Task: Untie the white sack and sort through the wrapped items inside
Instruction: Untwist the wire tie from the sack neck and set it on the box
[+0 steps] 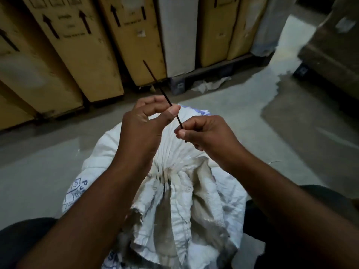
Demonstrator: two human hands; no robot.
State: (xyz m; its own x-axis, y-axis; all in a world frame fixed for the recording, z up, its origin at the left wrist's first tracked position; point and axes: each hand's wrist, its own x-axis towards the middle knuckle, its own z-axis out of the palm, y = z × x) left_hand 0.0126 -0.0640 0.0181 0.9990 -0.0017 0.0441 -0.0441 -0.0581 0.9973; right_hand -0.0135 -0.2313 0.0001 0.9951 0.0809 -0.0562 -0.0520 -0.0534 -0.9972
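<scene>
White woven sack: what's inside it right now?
Nothing inside shows. The white woven sack is gathered shut at its pleated neck, hiding the contents. Both hands hold a thin dark tie above it.

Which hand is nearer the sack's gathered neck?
Right. The right hand pinches the dark tie just above the neck; the left hand grips it higher, farther away.

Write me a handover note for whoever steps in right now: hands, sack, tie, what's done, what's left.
Left hand: pinching the thin dark tie near its middle.
Right hand: pinching the tie's near end.
The tie is held up in the air above the white sack, apparently clear of it.
The sack stands on the floor between the knees; its neck is still bunched into gathers, mouth not spread.
Done: the tie seems to be off.
Left: put the tie aside, open the mouth, sort the wrapped items, none visible yet.
</scene>
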